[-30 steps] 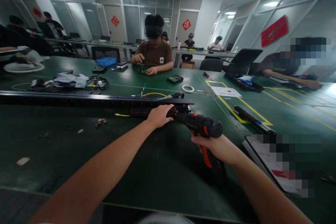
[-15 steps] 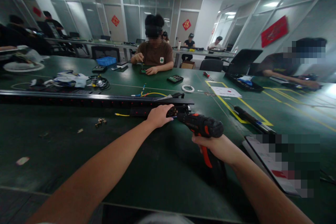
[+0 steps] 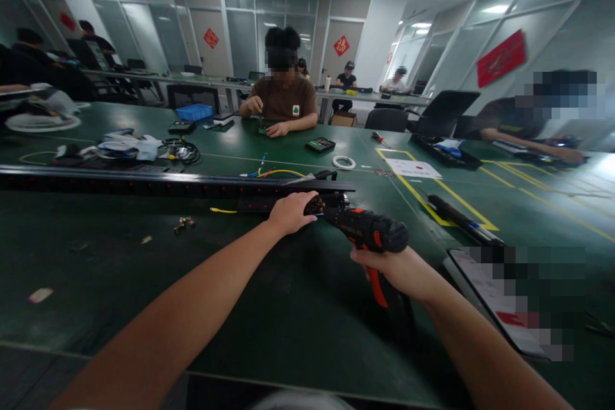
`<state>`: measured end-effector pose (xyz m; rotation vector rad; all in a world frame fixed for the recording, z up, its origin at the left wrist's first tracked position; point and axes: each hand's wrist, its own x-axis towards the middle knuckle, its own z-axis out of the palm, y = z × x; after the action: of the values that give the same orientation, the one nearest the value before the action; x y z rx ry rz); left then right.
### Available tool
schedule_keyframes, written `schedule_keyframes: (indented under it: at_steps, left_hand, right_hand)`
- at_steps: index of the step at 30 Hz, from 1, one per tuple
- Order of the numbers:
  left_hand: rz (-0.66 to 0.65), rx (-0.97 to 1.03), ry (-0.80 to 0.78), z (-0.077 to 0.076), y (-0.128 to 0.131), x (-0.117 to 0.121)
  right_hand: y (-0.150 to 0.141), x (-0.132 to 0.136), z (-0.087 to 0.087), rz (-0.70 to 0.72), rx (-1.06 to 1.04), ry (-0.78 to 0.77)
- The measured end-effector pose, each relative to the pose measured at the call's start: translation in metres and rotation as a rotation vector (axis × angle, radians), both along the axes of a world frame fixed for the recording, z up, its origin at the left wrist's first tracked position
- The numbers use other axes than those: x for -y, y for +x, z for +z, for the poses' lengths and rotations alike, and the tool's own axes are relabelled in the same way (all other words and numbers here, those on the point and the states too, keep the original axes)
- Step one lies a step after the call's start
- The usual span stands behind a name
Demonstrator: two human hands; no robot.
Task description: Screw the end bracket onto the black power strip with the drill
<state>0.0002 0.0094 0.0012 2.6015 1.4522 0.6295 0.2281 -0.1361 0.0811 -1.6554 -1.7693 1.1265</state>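
Observation:
My right hand (image 3: 384, 262) is closed round the handle of a black and orange cordless drill (image 3: 368, 227). The drill points left, its tip close to a dark block with brass-coloured terminals (image 3: 314, 205). My left hand (image 3: 291, 213) is closed on that end of the black strip, thumb in front and fingers over the top, partly covering the block. A long black power strip (image 3: 144, 182) with small red marks stretches off to the left. Yellow and blue wires (image 3: 281, 172) stick up behind it. A yellow lead (image 3: 223, 210) comes out beside my left hand.
Several brass screws (image 3: 184, 224) lie left of my forearm. A black pen-shaped screwdriver (image 3: 464, 221) and a pixelated phone or tablet (image 3: 500, 301) are at the right. A white ring of tape (image 3: 344, 162) lies beyond the strip. A co-worker (image 3: 283, 93) sits opposite.

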Motion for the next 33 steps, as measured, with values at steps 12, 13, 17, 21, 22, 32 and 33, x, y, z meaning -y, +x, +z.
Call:
schedule_keyframes:
  at_steps: [12, 13, 17, 21, 22, 32, 33]
  left_hand:
    - [0.006, -0.005, -0.005, 0.0017, 0.0007, -0.0004]
    - [0.007, -0.005, -0.007, 0.0020, 0.0009, -0.0003]
    - [0.008, 0.003, -0.001, 0.0016, 0.0008, -0.0005]
    - [0.002, 0.014, 0.010, -0.0002, 0.0003, -0.0017]
    - [0.001, 0.015, 0.013, -0.0006, 0.0002, -0.0020]
    - [-0.016, 0.011, 0.025, -0.0006, -0.0011, -0.0014]
    - [-0.017, 0.009, 0.028, -0.0008, -0.0012, -0.0014]
  right_hand:
    - [-0.0041, 0.0019, 0.0035, 0.020, -0.048, 0.016]
    - [-0.0042, 0.0019, 0.0028, 0.021, -0.050, 0.033]
    - [-0.0030, 0.0014, -0.0020, 0.008, -0.062, 0.042]
    - [-0.0014, 0.0012, -0.0040, -0.004, -0.078, 0.014]
    - [-0.0013, 0.0013, -0.0036, -0.004, -0.082, 0.006]
    - [-0.0001, 0.0001, -0.0005, 0.016, -0.073, -0.017]
    - [0.0002, -0.0001, -0.0008, 0.019, -0.074, -0.020]
